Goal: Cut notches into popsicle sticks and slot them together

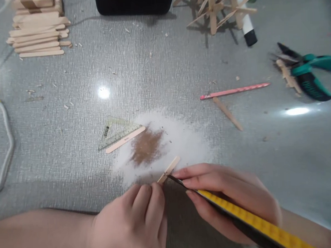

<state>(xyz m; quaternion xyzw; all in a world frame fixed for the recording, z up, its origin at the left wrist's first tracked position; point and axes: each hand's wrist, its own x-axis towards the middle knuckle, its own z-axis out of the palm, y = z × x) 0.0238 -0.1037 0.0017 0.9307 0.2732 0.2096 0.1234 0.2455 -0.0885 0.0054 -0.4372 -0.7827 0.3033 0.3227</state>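
Observation:
My left hand [133,216] is closed around the lower end of a wooden craft stick [173,164], whose upper part sticks out beyond the fingers. In my right hand [226,194] is a yellow and black utility knife [252,219], gripped near its front end. The dark blade tip touches the stick at a small marked or cut spot near its middle. Just beyond lies a clear set square [113,131] with another craft stick [125,139] along its long edge. Brown dust [147,146] covers part of a white scuffed patch on the table.
A pile of craft sticks [38,38] lies back left, with a white cable [8,134] below it. A black container [134,3], a stick structure [212,10] and a white tube [248,27] stand or lie at the back. Right: pliers [302,68], a pink pencil [235,90], a loose stick [228,114].

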